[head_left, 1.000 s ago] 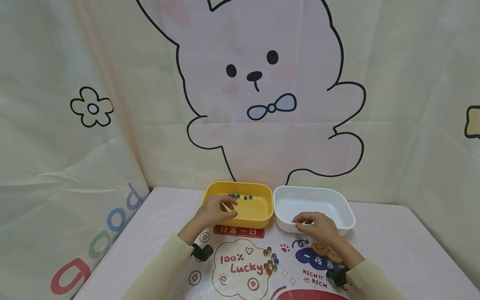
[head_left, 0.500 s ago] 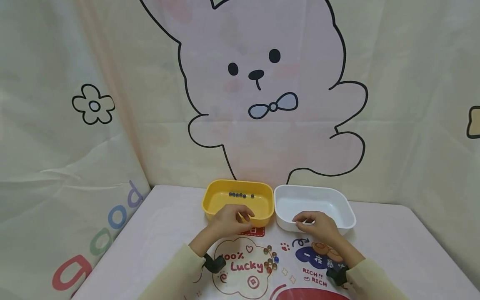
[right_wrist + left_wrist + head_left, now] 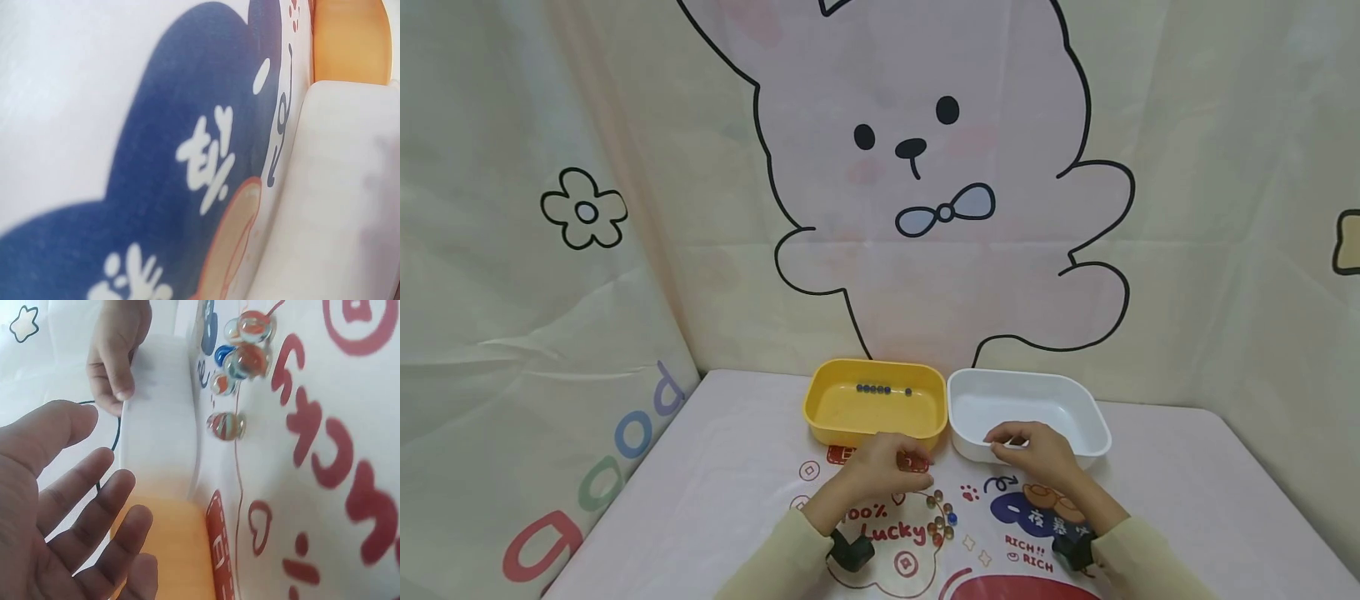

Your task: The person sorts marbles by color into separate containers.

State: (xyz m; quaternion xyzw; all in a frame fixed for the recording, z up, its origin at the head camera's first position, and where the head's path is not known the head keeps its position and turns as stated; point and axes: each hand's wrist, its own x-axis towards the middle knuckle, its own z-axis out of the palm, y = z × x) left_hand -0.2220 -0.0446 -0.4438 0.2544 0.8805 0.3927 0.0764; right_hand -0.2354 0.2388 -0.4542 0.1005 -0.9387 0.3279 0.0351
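My left hand [image 3: 880, 468] hovers over the table in front of the yellow tub [image 3: 820, 429], fingers spread and loosely bent, with nothing in them. Just right of its fingertips lies a loose cluster of glass marbles; a blue marble [image 3: 952, 518] sits among amber and red-swirled ones. In the left wrist view, a swirled marble [image 3: 226, 426] lies nearest the open palm. My right hand [image 3: 1041, 454] holds the front rim of the white tub [image 3: 1093, 442], thumb outside and fingers over the inside. Several dark blue marbles [image 3: 873, 389] rest in the yellow tub, mostly in a row.
The two tubs stand side by side at the table's back, against a printed curtain [image 3: 1015, 300]. A white cloth [image 3: 1187, 500] with red lettering and drawings covers the table. Each wrist wears a black strap [image 3: 852, 552].
My left hand has come from above the yellow tub toward the front right, near the loose marbles. The blue marbles inside have shifted into a row. The right hand stays put.
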